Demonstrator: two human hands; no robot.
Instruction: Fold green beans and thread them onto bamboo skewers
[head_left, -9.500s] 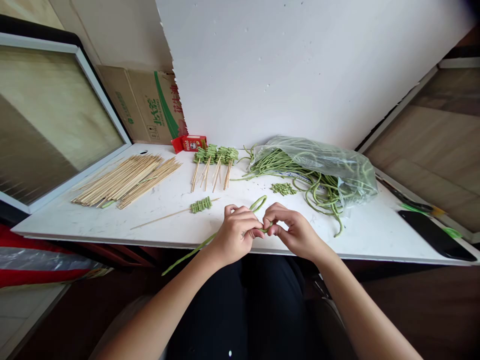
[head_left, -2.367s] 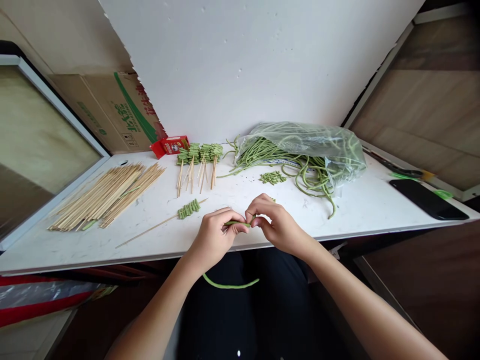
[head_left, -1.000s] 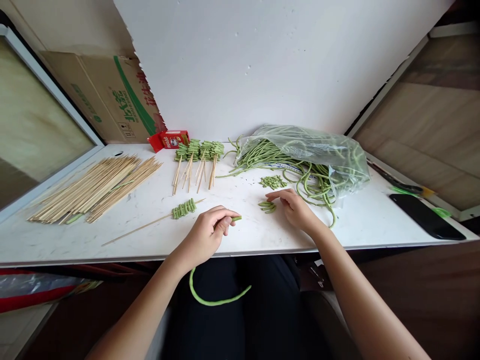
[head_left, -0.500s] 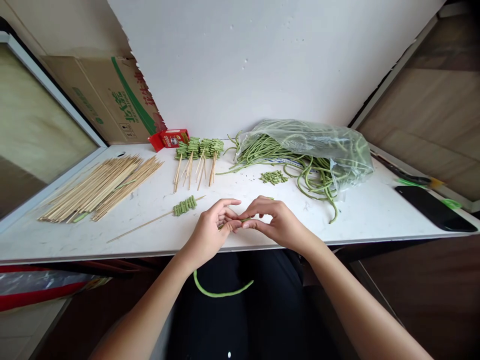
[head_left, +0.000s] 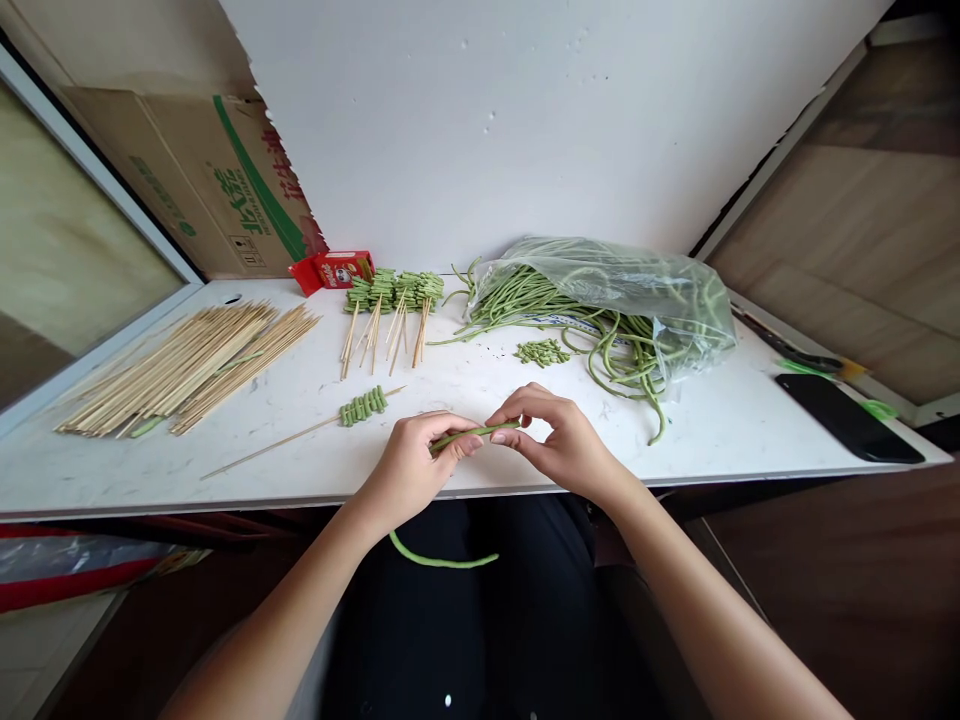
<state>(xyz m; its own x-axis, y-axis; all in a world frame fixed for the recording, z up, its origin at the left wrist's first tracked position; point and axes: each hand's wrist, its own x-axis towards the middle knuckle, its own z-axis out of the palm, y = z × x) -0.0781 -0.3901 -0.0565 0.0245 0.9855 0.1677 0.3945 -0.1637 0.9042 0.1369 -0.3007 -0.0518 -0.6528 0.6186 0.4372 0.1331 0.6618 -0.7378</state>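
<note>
A long green bean (head_left: 457, 436) runs between my two hands above the table's front edge, its other end hanging down over my lap. My left hand (head_left: 426, 455) is closed on it, thumb on top. The fingers and thumb of my right hand (head_left: 551, 432) pinch the bean near its end. On the table left of my hands lies a bamboo skewer (head_left: 277, 446) threaded with a row of short bean pieces (head_left: 363, 406). Beyond my right hand is a small pile of short bean bits (head_left: 541, 352).
Many loose bamboo skewers (head_left: 180, 370) lie at the left. Finished bean skewers (head_left: 394, 290) are stacked at the back by a red box (head_left: 334, 270). A plastic bag (head_left: 637, 275) spills long beans at the back right. A black phone (head_left: 847, 418) lies at the right edge.
My right hand has drawn slightly up and away from the left, so more of the bean shows between them. The hanging end has risen a little. The view has shifted slightly.
</note>
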